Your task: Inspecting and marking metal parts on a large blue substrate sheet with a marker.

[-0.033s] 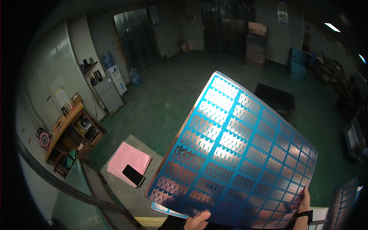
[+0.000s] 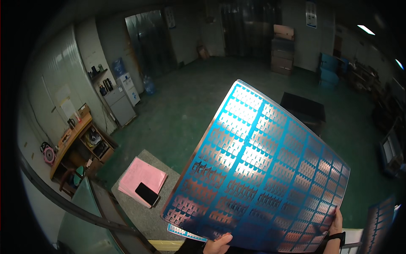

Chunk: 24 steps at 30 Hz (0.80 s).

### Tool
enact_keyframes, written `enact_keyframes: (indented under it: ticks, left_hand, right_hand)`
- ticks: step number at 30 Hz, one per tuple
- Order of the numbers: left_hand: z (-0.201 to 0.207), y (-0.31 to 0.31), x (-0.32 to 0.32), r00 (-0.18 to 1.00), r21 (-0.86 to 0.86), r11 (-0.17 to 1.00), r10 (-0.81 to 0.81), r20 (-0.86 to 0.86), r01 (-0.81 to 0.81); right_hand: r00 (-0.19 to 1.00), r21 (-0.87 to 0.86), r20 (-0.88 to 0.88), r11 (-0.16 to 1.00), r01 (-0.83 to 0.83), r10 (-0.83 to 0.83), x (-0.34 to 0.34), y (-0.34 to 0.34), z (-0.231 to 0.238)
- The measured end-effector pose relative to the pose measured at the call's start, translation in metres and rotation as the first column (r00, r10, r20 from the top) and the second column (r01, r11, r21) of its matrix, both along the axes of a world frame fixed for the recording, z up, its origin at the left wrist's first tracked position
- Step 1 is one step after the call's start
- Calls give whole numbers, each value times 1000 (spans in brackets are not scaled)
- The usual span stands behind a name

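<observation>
A large thin circuit-board panel is tilted up in front of me, shiny copper-coloured with a blue grid of repeated small shapes. Light glares off its upper left part. My left hand grips the lower edge, thumb on the front face. At the lower right edge, my right hand is closed on the same panel, with a dark band on the wrist. Most fingers of both hands are hidden behind it. Below its lower left corner shows the edge of another blue-patterned panel. A further blue-patterned panel stands at the far right.
Left of the panel, a grey speckled tabletop bears a stack of pink sheets and a black phone. Beyond are a black low table, stacked boxes, a water dispenser and a wooden desk.
</observation>
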<state>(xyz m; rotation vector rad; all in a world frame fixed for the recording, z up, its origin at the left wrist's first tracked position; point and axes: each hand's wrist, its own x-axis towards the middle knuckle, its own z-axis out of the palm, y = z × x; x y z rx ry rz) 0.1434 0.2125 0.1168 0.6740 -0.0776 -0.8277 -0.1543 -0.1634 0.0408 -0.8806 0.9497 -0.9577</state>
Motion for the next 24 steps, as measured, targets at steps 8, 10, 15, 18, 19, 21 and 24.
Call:
enact_keyframes:
  ticks: [8, 10, 15, 18, 19, 21, 24]
  left_hand:
    - [7, -1, -3, 997, -3, 999, 49, -62, -49]
    - [4, 0, -1, 999, 38, 999, 16, -36, -15]
    - [9, -2, 0, 998, 25, 999, 31, -50, -29]
    - [12, -3, -1, 998, 38, 999, 40, -51, -38]
    - [13, -3, -2, 997, 49, 998, 52, -48, -50]
    - [13, -1, -3, 998, 41, 998, 51, -36, -49]
    - [5, -2, 3, 998, 56, 998, 23, -58, -19]
  right_hand:
    - [999, -20, -39, 1000, -21, 21, 2, 3, 7]
    - [999, -15, -15, 999, -32, 32, 5, 6, 12]
    - [1000, 4, -9, 1000, -13, 13, 9, 7, 16]
    - [1000, 8, -4, 1000, -16, 16, 12, 8, 19]
    - [1000, 8, 5, 1000, -22, 22, 12, 8, 19]
    - [999, 2, 16, 999, -36, 36, 11, 7, 18]
    - [999, 2, 0, 999, -34, 34, 11, 7, 15]
